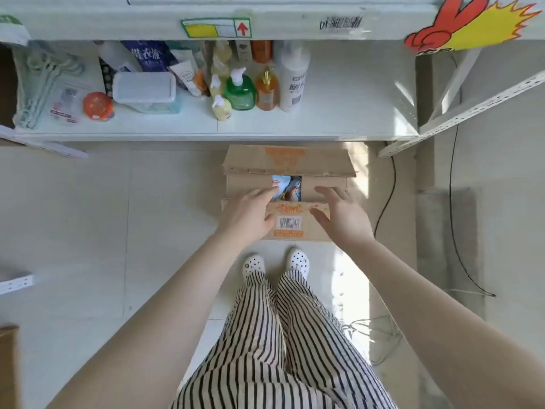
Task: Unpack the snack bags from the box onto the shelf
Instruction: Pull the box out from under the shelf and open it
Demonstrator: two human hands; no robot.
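Note:
A brown cardboard box (pixel 287 163) with orange print sits on the floor in front of my feet, below the white shelf (pixel 339 125). Its far flap is folded back, and the two inner flaps leave a narrow gap. Colourful snack bags (pixel 290 188) show through that gap. My left hand (pixel 250 214) lies over the box's left side, its fingertips reaching the edge of the gap and touching the bags. My right hand (pixel 339 214) rests with spread, straight fingers on the right inner flap and near flap. Neither hand holds anything.
The shelf's left half carries bottles (pixel 239 90), a lidded plastic tub (pixel 146 91), an orange ball (pixel 98 106) and bagged hangers (pixel 41 84); its right half is bare. A metal shelf rail (pixel 472 107) slants at right. Black cables (pixel 454 231) trail over the floor to the right.

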